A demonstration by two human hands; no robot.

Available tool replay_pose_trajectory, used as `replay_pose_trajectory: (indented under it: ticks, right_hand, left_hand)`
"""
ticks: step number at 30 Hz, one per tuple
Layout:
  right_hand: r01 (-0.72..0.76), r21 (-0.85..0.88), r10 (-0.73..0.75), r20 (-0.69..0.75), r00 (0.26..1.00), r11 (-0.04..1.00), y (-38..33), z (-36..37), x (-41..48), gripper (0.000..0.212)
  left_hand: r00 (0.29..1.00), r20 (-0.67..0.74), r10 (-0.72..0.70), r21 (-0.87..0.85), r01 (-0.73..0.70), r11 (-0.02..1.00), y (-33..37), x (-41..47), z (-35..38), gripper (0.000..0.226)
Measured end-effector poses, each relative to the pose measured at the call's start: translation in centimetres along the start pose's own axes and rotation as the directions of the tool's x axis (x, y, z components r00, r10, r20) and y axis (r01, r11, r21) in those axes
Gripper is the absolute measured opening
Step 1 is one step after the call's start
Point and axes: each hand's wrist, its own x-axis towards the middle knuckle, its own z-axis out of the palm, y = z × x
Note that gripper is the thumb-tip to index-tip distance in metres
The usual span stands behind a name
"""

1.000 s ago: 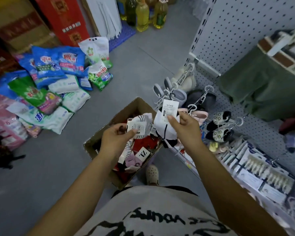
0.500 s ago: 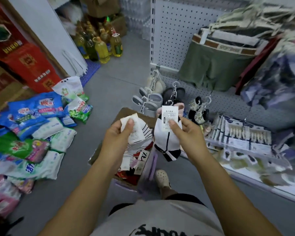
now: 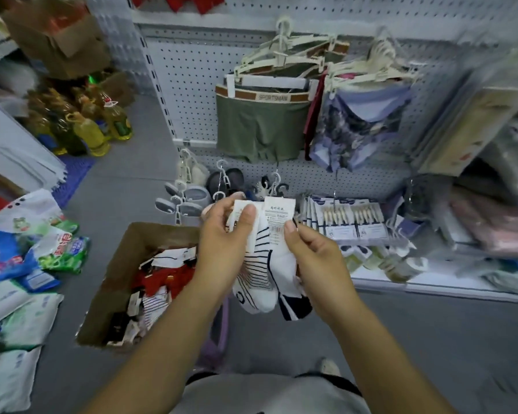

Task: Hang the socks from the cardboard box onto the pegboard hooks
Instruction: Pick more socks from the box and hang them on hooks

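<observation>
1. White navy-striped socks are pinched by left hand fingers.
2. White navy-blocked socks are pinched by right hand fingers.
3. Both are held just beside the brown cardboard box, seemingly touching, before the white pegboard.

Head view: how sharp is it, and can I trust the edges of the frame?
Head view: centre sharp, barcode lines on the tagged sock in the right hand show; edges smeared, detergent bags and right-side shelf goods blurred; wide-angle lens bows the pegboard upright; light flat, no glare.
</observation>
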Motion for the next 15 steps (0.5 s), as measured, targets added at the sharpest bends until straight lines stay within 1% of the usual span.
replay_pose_trajectory:
  ticks: [2,3,4,6,7,8,9,10,11,12,13,14,15]
  right_hand:
    - [-0.016,-0.005,0.016,-0.033,0.999,1.0,-0.6,-3.0,0.0,0.046]
    - [-0.013,-0.012,0.012,-0.059,0.998,1.0,-1.0,-4.5,0.1,0.055]
    - [-0.011,-0.018,0.009,-0.084,0.996,1.0,-1.1,-6.1,0.1,0.062]
    - [-0.012,-0.002,0.011,-0.126,0.992,1.0,-1.5,-9.0,0.2,0.065]
    - [-0.008,0.011,0.01,-0.134,0.991,1.0,-1.4,-10.4,0.4,0.066]
    - [-0.007,0.024,0.01,-0.123,0.992,1.0,-1.5,-11.8,0.6,0.069]
    - [-0.026,0.028,0.029,-0.129,0.991,0.999,-1.5,-13.4,0.9,0.069]
    - [-0.04,0.062,0.049,-0.136,0.989,0.997,-1.5,-15.0,1.3,0.063]
    - [-0.068,0.116,0.084,-0.145,0.986,0.991,-1.6,-16.5,1.7,0.053]
    - [-0.092,0.169,0.113,-0.12,0.986,0.981,-1.9,-17.9,1.9,0.046]
    - [-0.119,0.193,0.137,-0.08,0.987,0.974,-2.2,-19.1,2.3,0.043]
    - [-0.131,0.194,0.144,-0.052,0.988,0.972,-2.3,-20.1,2.6,0.044]
    - [-0.136,0.204,0.146,-0.037,0.989,0.969,-2.6,-20.8,2.8,0.045]
  left_hand:
    - [0.999,-0.03,0.019,0.04,-0.018,0.999,-0.3,-0.3,3.9,0.026]
    - [1.0,-0.019,0.019,0.073,-0.017,0.997,-0.4,-0.7,6.0,0.028]
    - [1.0,-0.002,0.011,0.114,-0.011,0.993,-0.7,-1.1,8.3,0.035]
    - [0.997,0.062,-0.045,0.172,0.033,0.985,-0.9,-1.9,12.7,0.061]
    - [0.989,0.107,-0.102,0.117,0.089,0.989,-1.0,-2.2,14.8,0.072]
    - [0.976,0.157,-0.153,0.028,0.151,0.988,-1.1,-2.3,16.8,0.077]
    - [0.956,0.217,-0.197,-0.063,0.215,0.974,-0.9,-2.6,18.5,0.068]
    - [0.941,0.264,-0.209,-0.115,0.246,0.962,-0.6,-2.9,20.1,0.051]
    - [0.935,0.291,-0.203,-0.13,0.248,0.96,-0.4,-2.8,21.4,0.042]
    - [0.937,0.303,-0.175,-0.124,0.221,0.967,-0.2,-2.9,22.5,0.041]
    - [0.938,0.301,-0.171,-0.11,0.213,0.971,-0.2,-2.7,23.5,0.047]
    - [0.938,0.299,-0.172,-0.106,0.212,0.971,-0.3,-2.4,24.4,0.059]
    - [0.931,0.31,-0.192,-0.093,0.231,0.969,-0.3,-2.2,25.2,0.077]
